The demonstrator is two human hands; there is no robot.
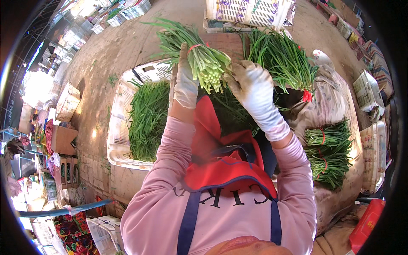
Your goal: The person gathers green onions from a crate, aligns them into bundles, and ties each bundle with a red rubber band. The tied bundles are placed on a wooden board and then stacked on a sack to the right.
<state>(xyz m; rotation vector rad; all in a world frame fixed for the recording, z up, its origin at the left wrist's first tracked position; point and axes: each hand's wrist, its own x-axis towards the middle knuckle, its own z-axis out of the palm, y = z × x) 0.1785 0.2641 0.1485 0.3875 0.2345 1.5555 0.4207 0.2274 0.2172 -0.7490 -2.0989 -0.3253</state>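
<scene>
My left hand (186, 76), in a soiled white glove, holds a bundle of green leafy stalks, apparently garlic chives (204, 60), around its side. A red band circles the bundle, and its pale cut ends point down and towards me. My right hand (251, 83), gloved too, has its fingers bent at the cut ends; whether it grips any stalks I cannot tell. Right of it, a loose pile of the same greens (277, 57) lies on a wooden board (228, 43), with red ties (307, 95) hanging at its lower right edge.
A white plastic crate (119, 127) full of greens stands at the left. Banded bundles (330, 153) rest on a cloth-covered surface (338, 204) at the right. Another white crate (248, 12) stands beyond the board. More greens (231, 108) lie below my hands, partly hidden by a red apron (229, 175).
</scene>
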